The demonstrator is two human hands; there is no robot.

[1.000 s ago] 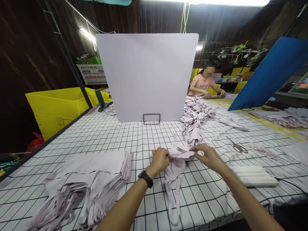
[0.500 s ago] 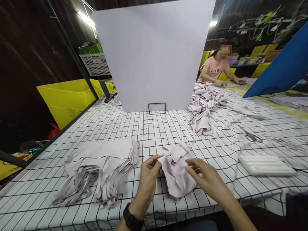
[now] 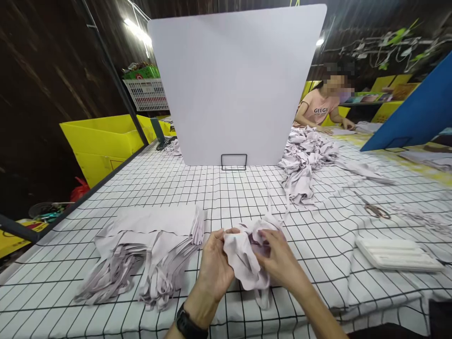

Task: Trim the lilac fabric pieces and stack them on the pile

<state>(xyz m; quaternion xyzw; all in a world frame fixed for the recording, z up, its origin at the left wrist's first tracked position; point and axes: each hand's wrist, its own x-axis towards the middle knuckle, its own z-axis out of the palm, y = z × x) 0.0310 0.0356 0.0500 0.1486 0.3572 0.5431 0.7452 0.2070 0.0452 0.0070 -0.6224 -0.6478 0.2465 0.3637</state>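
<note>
A pale lilac fabric piece (image 3: 243, 259) with thin straps hangs crumpled between my hands, just over the near part of the table. My left hand (image 3: 217, 263), with a black watch on its wrist, grips the fabric's left edge between thumb and fingers. On the other side my right hand (image 3: 277, 259) pinches a fold of the same piece, its fingertips partly hidden in the cloth. To the left lies a layered stack of matching fabric pieces (image 3: 148, 249), their straps bunched toward me.
A white upright board (image 3: 233, 89) stands across the table. Crumpled pale fabric (image 3: 305, 160) is heaped to its right. Scissors (image 3: 376, 210) and a white plastic case (image 3: 399, 254) lie at right. A co-worker (image 3: 319, 108) sits beyond, near a blue panel (image 3: 413, 113). Yellow bins (image 3: 102, 141) stand left.
My right hand has come in from beside the cloth and now grips it. The left hand has shifted slightly left and turned, lifting and folding the fabric. The view has moved a little.
</note>
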